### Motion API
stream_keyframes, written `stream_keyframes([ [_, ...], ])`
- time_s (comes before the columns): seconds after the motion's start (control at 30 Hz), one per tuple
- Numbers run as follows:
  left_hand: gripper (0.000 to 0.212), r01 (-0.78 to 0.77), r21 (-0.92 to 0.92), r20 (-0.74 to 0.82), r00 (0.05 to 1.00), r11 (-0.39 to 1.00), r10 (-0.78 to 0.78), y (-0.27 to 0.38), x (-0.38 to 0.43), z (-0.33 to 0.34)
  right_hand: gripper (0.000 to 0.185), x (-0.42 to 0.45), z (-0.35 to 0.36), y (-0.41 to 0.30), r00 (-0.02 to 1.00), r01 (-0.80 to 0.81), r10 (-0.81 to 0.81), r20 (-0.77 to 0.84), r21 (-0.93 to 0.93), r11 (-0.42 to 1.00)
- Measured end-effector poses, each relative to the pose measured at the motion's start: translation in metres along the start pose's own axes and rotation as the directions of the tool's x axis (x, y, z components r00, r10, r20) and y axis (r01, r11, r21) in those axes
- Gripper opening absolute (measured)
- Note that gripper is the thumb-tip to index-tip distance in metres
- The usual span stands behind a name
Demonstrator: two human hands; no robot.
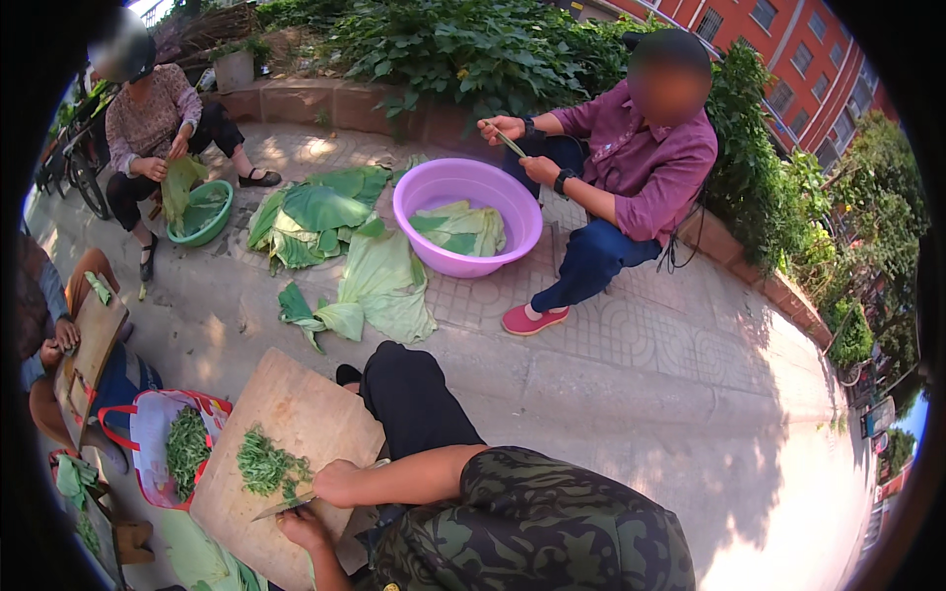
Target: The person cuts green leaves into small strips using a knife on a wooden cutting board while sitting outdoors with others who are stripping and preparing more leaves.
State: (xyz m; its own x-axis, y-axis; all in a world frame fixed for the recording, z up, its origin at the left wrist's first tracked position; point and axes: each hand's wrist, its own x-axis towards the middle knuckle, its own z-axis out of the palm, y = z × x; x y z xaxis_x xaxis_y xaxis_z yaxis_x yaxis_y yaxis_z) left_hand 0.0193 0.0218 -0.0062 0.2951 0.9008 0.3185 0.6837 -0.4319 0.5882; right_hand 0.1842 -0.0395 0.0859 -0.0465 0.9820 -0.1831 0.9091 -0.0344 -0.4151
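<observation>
My right hand [336, 484] grips a knife [284, 507], its blade low over a wooden cutting board [310, 406]. Just below the blade, my left hand [301, 527] is closed around a bundle of green leaf, mostly hidden by the fingers; a pale green strip shows beside the wrist. Shredded green leaves [262, 462] lie heaped on the board, beyond the blade. A red and white bag [151, 451] holding more shredded greens [186, 447] stands against the board's far edge.
Large leaves [388, 284] lie on the pavement near a purple basin [473, 262] with leaves inside. A person in a purple shirt [650, 162] handles a stalk. Another person [151, 118] holds a leaf over a green basin [203, 236]. A third person's board [92, 354] is at left.
</observation>
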Motion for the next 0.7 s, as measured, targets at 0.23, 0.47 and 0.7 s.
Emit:
stream_keyframes([
  [0.23, 0.015, 0.028, 0.031, 0.041, 0.999, 0.999, -0.029, 0.004, 0.002, -0.007, 0.015, 0.001, -0.008, 0.001, 0.983, -0.183, 0.182, 0.021, 0.151, 0.971],
  [0.47, 0.019, 0.066, 0.005, -0.032, 0.997, 0.998, -0.065, -0.017, -0.004, 0.007, 0.014, -0.013, -0.012, -0.003, 1.0, -0.002, 0.002, 0.008, -0.009, 1.0],
  [0.7, 0.019, 0.064, 0.145, 0.084, 0.994, 0.987, -0.077, -0.003, -0.008, -0.001, 0.015, 0.0, 0.014, -0.005, 0.999, 0.044, -0.044, -0.007, -0.061, 0.997],
])
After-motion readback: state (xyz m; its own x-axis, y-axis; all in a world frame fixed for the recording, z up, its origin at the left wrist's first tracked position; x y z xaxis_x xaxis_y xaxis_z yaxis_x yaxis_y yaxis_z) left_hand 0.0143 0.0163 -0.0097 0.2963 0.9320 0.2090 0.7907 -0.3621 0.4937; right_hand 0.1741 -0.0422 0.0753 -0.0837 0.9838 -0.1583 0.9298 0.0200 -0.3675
